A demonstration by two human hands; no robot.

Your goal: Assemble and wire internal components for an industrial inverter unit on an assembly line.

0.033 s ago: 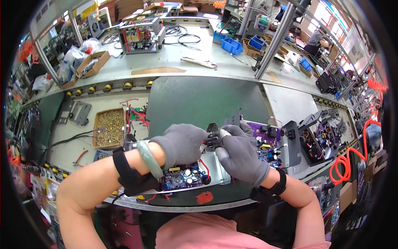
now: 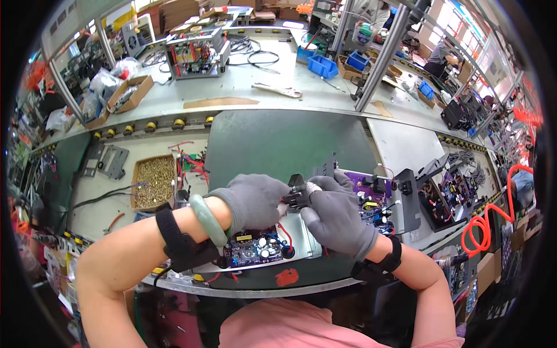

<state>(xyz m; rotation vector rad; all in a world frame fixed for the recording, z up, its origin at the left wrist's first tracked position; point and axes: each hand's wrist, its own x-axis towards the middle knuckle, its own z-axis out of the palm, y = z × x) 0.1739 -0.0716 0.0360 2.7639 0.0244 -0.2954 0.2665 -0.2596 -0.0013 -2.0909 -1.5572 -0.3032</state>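
Observation:
My left hand, in a grey glove, is closed at the left side of a small black plastic part. My right hand, gloved the same way, pinches that part from the right, with a bare patch at one fingertip. Below the hands lies a metal chassis carrying a circuit board with capacitors and a red wire. To the right of my right hand stands a purple circuit board beside a dark metal panel. The gloves hide the exact grip and part of the black piece.
A cardboard box of small brass-coloured fittings sits at the left, with red wires beside it. More assemblies lie at the right, near a coiled orange hose. An open-sided unit stands on the far bench.

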